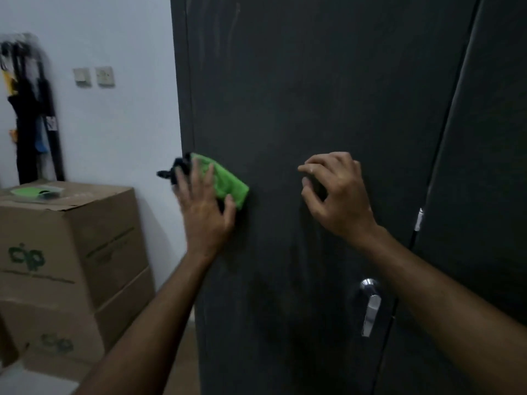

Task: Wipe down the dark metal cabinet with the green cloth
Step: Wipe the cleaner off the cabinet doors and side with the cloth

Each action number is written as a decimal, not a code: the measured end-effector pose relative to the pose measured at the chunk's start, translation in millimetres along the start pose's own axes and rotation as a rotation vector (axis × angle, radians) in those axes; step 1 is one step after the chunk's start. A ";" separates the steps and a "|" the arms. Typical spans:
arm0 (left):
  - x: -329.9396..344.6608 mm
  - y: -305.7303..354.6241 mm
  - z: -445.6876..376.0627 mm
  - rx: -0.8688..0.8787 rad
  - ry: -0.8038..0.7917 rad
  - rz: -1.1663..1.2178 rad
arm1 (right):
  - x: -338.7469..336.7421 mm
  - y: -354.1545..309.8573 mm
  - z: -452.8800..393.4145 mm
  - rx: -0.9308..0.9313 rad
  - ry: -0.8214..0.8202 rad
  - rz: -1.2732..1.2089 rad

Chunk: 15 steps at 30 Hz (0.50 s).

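The dark metal cabinet point(313, 95) fills the middle and right of the view, its left door facing me. My left hand point(204, 206) presses the folded green cloth point(225, 181) flat against the door near its left edge, fingers spread and straight. A small black object point(174, 169) sticks out past the cabinet's edge beside the cloth; what it is cannot be told. My right hand point(338, 192) rests against the door further right with fingers loosely curled, holding nothing.
A chrome door handle point(370, 306) sits low on the door near the seam to the right door point(484, 166). Stacked cardboard boxes point(71, 252) stand left of the cabinet against a white wall with two switch plates point(94, 76). Dark items point(31, 109) hang at far left.
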State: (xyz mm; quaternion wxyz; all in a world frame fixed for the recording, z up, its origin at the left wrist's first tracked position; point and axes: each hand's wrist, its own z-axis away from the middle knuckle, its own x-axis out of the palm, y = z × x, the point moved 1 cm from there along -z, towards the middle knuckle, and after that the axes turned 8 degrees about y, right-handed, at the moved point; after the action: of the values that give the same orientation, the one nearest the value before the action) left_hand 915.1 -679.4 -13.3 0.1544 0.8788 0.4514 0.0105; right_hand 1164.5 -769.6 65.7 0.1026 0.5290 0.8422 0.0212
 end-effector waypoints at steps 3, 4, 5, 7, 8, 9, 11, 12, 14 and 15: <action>-1.2 -38.1 73.0 -0.033 -0.050 0.043 | -0.2 7.5 15.9 0.022 0.039 0.065; 6.2 -31.5 102.7 0.037 -0.105 0.040 | -1.0 10.7 20.3 0.038 0.053 0.084; 15.7 -16.7 131.1 0.148 -0.163 0.037 | -2.8 14.5 24.7 0.057 0.072 0.103; 35.5 20.7 159.3 0.399 -0.240 0.034 | -7.8 23.7 32.3 0.087 0.118 0.147; 45.4 40.4 154.2 0.493 -0.245 0.038 | -10.5 28.9 35.5 0.098 0.138 0.169; 54.6 62.2 137.4 0.552 -0.219 0.037 | -13.2 34.7 37.3 0.108 0.157 0.188; 67.6 111.5 85.8 0.543 -0.132 0.031 | -20.5 48.5 39.7 0.139 0.210 0.227; 72.8 136.2 57.0 0.486 -0.098 0.038 | -25.0 55.8 41.3 0.167 0.244 0.250; 84.4 179.6 20.6 0.413 -0.082 0.073 | -33.7 69.3 47.5 0.228 0.300 0.288; 89.9 193.8 19.4 0.472 -0.110 0.086 | -36.9 74.8 51.5 0.250 0.314 0.293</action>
State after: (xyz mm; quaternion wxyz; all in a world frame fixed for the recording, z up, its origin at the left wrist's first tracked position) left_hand 1124.5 -718.4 11.8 -0.0312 0.9082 0.3943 -0.1366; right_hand 1256.4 -773.5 31.6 -0.1002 0.6443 0.7580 0.0134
